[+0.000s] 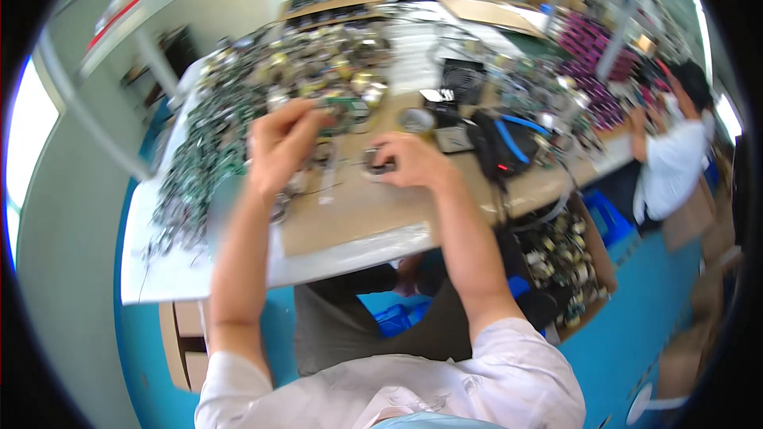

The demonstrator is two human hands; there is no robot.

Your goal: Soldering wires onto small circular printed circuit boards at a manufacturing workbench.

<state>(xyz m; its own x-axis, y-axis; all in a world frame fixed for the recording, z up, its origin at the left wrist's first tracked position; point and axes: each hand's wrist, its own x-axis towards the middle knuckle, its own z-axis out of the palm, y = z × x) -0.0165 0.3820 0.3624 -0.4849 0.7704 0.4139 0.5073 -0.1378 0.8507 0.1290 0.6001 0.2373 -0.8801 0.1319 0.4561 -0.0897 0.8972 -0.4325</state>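
My left hand [284, 143] is raised over the work table, its fingers pinched at the edge of a small green circuit board [343, 110]; motion smears the grip. To its right, my right hand [413, 160] curls over the brown board, closed on a small round part [378, 162] with a dark middle and a pale rim. Thin wires [327, 171] hang or lie between the two hands; which part they belong to I cannot tell. Just beyond my right hand stands a roll of tape [416, 120].
Heaped green circuit boards [207, 143] and round metallic parts [326, 56] fill the left and back. At right are a blue-handled tool [517, 139], black cases [462, 79] and stacked purple parts [592, 48]. A co-worker [675, 151] sits far right. A box of parts [568, 262] stands below the table edge.
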